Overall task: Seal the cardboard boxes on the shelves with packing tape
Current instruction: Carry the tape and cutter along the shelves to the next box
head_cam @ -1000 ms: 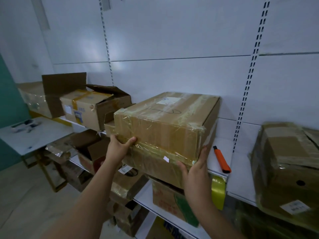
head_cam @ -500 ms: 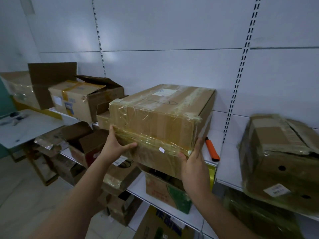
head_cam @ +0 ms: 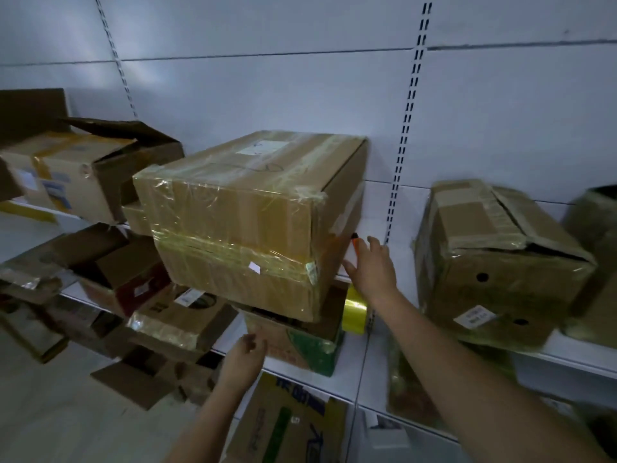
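Nearest, at 6 o'clock, the left hand (head_cam: 245, 354) hangs loosely curled and holds nothing, just beside the green-printed box (head_cam: 300, 342) on the lower shelf (head_cam: 350, 375). Further in, at 3 o'clock of the big taped box (head_cam: 247, 222), the right hand (head_cam: 372, 267) reaches with fingers spread and nothing gripped toward the orange cutter (head_cam: 356, 243), whose tip shows just past the fingertips. It probably lies there on the upper shelf (head_cam: 404, 262) to be handy for cutting tape. Just below the wrist hangs a yellowish tape roll (head_cam: 354, 310). The big box overhangs the shelf edge, already wrapped. At 3 o'clock, well apart, another box (head_cam: 494, 262) sits with its top flap lifted, likely to be sealed yet. Open boxes (head_cam: 83, 175) crowd 9 o'clock.
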Demonstrator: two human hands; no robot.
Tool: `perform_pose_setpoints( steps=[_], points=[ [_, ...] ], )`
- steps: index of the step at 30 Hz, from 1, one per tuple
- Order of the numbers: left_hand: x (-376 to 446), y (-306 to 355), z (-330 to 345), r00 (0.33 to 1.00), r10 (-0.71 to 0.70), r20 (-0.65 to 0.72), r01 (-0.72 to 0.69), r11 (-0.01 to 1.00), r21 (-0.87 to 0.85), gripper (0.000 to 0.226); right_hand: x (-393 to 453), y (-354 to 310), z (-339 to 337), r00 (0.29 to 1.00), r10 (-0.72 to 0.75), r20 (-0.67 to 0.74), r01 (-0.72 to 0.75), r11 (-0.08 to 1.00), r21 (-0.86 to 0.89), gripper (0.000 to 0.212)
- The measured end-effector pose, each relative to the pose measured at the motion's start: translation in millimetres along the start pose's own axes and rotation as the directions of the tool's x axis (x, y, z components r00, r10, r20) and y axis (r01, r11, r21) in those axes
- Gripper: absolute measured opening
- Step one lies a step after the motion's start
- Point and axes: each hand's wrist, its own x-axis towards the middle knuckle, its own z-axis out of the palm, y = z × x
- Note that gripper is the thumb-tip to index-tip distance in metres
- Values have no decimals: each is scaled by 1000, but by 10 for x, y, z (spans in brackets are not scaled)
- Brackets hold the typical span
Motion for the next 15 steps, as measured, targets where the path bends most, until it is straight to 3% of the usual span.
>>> perform_pose_setpoints(
  steps=[4, 6, 8, 10, 13, 15],
  points=[
    [-139, 230, 589, 960, 177, 217, -200, 976, 89, 48, 176, 213, 40, 989, 77, 127, -85, 995, 59, 40],
    [-110, 446, 885, 939, 253, 232, -276, 958, 72, 52, 242, 283, 25, 967, 179, 184, -208, 966, 153, 51],
    [-39, 655, 1177, 940, 285, 185, -298, 953, 45, 67, 225, 372, 4, 935, 284, 210, -337, 896, 290, 55],
    [24, 890, 1386, 960, 269, 76, -269, 963, -14, 77, 137, 495, 23, 930, 329, 165, -368, 842, 394, 45],
    [173, 1164, 1529, 969, 237, -66, -244, 957, -156, 74, 43, 680, 100, 934, 330, 137, -350, 766, 540, 35],
    [279, 1252, 1529, 971, 227, -75, -238, 947, -214, 63, 78, 749, 136, 924, 331, 190, -373, 675, 637, 31]
  ],
)
